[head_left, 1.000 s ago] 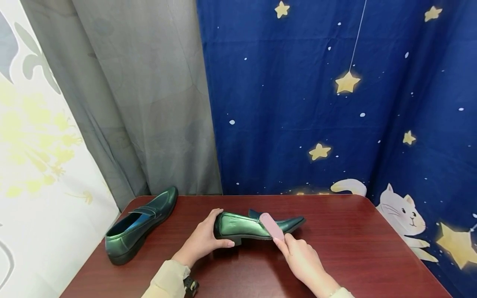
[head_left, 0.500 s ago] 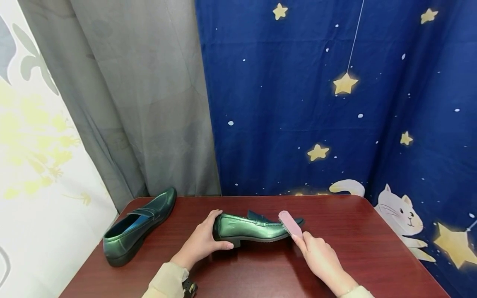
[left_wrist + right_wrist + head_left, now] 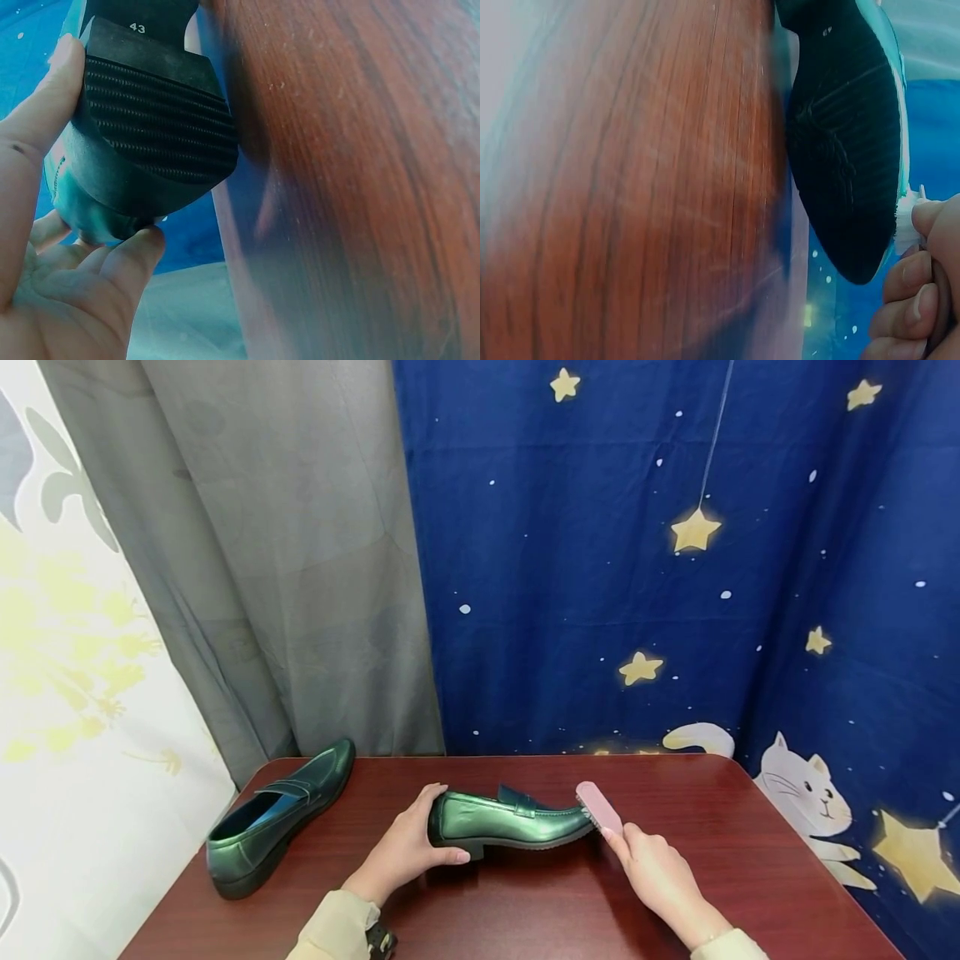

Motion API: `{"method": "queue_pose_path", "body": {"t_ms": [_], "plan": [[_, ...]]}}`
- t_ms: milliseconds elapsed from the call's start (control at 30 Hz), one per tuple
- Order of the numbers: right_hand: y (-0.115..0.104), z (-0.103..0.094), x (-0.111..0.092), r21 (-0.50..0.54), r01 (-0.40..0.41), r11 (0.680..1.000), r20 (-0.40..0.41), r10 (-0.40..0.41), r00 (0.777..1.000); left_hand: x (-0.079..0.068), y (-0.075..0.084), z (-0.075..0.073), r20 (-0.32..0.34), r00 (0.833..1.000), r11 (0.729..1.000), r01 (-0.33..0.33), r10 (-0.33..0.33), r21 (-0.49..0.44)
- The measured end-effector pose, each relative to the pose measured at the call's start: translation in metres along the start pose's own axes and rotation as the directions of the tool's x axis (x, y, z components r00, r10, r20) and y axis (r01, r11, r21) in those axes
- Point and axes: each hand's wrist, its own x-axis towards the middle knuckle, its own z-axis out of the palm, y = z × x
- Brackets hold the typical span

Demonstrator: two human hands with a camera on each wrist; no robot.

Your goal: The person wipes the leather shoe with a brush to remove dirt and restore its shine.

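A shiny green loafer (image 3: 510,824) is held above the table, its toe pointing right. My left hand (image 3: 411,837) grips it round the heel, thumb on the near side by the heel block. In the left wrist view the ridged heel (image 3: 157,120) and the number 43 on the sole show. My right hand (image 3: 660,877) holds a pink brush (image 3: 600,807) by its handle, bristles against the toe of the loafer. The right wrist view shows the dark sole (image 3: 847,142), with white bristles (image 3: 907,223) at its toe edge and curled fingers below.
A matching green loafer (image 3: 281,818) stands upright on the left of the red-brown wooden table (image 3: 750,860). Behind the table's far edge hang a grey curtain (image 3: 300,568) and a blue starry curtain (image 3: 570,568).
The brush in my right hand has slid rightward along the loafer, from its middle to the toe tip. My left hand keeps its grip on the heel.
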Motion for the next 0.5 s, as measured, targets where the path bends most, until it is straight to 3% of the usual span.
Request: {"method": "queue_pose_path", "body": {"t_ms": [500], "plan": [[0.018,-0.004,0.011,0.006,-0.016,1.000,-0.018,0.016,1.000,0.000,0.001,0.000,0.012,1.000,1.000,0.011,-0.011,-0.010]]}}
